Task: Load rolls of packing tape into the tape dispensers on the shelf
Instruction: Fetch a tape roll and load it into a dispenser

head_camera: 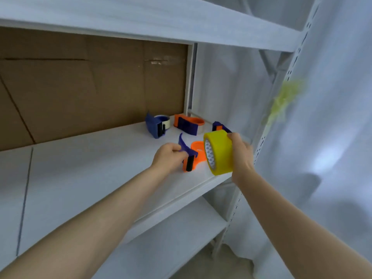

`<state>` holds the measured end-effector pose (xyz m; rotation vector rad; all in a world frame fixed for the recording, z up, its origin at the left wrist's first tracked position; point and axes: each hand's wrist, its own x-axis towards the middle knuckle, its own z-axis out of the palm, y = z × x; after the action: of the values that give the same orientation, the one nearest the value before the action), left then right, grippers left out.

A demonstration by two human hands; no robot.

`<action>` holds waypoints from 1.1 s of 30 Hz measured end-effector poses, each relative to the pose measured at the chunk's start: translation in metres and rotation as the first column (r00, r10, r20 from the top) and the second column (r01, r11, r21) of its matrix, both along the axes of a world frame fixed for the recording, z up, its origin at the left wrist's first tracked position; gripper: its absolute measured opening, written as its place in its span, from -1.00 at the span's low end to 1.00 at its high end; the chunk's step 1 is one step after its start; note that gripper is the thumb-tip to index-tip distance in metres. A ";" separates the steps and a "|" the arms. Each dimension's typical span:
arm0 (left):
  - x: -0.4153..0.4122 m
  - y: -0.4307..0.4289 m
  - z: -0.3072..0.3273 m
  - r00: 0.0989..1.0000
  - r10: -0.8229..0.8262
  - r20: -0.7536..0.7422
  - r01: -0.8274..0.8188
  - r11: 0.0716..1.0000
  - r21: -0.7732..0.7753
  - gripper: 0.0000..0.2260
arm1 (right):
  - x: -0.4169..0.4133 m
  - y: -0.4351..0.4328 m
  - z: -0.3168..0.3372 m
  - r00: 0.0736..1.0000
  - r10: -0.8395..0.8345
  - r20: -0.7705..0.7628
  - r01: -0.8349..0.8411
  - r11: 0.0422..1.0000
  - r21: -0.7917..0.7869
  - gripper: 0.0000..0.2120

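1. Your left hand (169, 156) is curled around the curved blue flap of an orange and blue plastic tape dispenser (190, 158), which sits on the white shelf board (80, 178) near its front edge.
2. Your right hand (241, 156) grips a wide yellow roll of packing tape (218, 152) by its outer band, with the fingers wrapped over the top.
3. The yellow roll is held on edge just to the right of that dispenser. Its white-lined core faces the dispenser's orange ring. I cannot tell whether roll and ring touch.
4. Behind that dispenser and slightly to its left stands a blue dispenser (158, 125) with a pale roll already in it.
5. Directly behind that dispenser lies a second orange and blue dispenser (188, 124), resting on its side.
6. Behind and to the right of that dispenser, a fourth dispenser (220, 126) in blue and orange shows only partly above the yellow roll.
7. Well behind that dispenser, brown cardboard (80, 87) lines the back of the shelf.
8. Far to the right of that dispenser hangs a white sheet (332, 137) past the perforated white upright (281, 97).
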<state>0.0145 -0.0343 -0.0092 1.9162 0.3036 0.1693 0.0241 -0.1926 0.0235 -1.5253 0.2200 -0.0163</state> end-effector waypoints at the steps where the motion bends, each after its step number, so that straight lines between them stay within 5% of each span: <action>1: 0.016 -0.004 -0.002 0.999 -0.011 -0.048 0.014 0.998 0.056 -0.86 | 0.013 -0.005 0.001 0.999 0.021 0.042 -0.017 0.996 -0.083 -0.88; 4: 0.062 -0.007 -0.010 0.982 0.009 -0.190 0.036 0.972 0.232 -0.57 | 0.052 -0.016 0.000 0.972 0.175 0.156 -0.115 0.937 -0.330 -0.93; 10: 0.113 -0.002 -0.029 0.963 -0.028 -0.270 0.085 0.975 0.204 -0.92 | 0.122 -0.015 -0.021 0.861 0.488 0.144 -0.255 0.659 -0.707 -0.67; 13: 0.131 0.000 -0.028 0.966 -0.008 -0.260 0.059 0.980 0.189 -0.94 | 0.154 -0.014 -0.029 0.806 0.587 0.075 -0.307 0.523 -0.795 -0.64; 15: 0.144 -0.002 -0.030 0.969 0.021 -0.247 0.030 0.979 0.199 -0.76 | 0.173 -0.016 -0.033 0.757 0.652 0.039 -0.332 0.435 -0.837 -0.62; 17: 0.155 -0.006 -0.032 0.967 0.107 -0.233 -0.055 0.974 0.220 -0.63 | 0.191 -0.020 -0.038 0.680 0.733 0.007 -0.329 0.314 -0.891 -0.61; 20: 0.165 -0.015 -0.035 0.961 0.210 -0.180 -0.167 0.959 0.227 -0.76 | 0.216 -0.029 -0.042 0.514 0.857 -0.027 -0.326 0.166 -0.931 -0.59; 24: 0.164 -0.033 -0.035 0.911 0.376 -0.168 -0.344 0.919 0.193 -0.66 | 0.233 -0.038 -0.052 0.313 0.948 -0.060 -0.257 0.024 -0.966 -0.57; 28: 0.155 -0.049 -0.039 0.753 0.625 -0.207 -0.439 0.711 0.549 -0.54 | 0.242 -0.045 -0.067 0.148 0.986 -0.080 -0.205 -0.049 -0.977 -0.57; 30: 0.148 -0.059 -0.040 0.688 0.689 -0.229 -0.502 0.679 0.535 -0.52 | 0.244 -0.050 -0.075 0.096 0.993 -0.065 -0.214 -0.043 -0.976 -0.56; 33: 0.144 -0.065 -0.042 0.722 0.672 -0.166 -0.557 0.706 0.437 -0.57 | 0.242 -0.055 -0.086 0.055 0.998 0.004 -0.219 0.016 -0.976 -0.57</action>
<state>0.1589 -0.0996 -0.0512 2.1299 1.2309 0.3937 0.2660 -0.2477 -0.0625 -2.2122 -1.8033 0.1116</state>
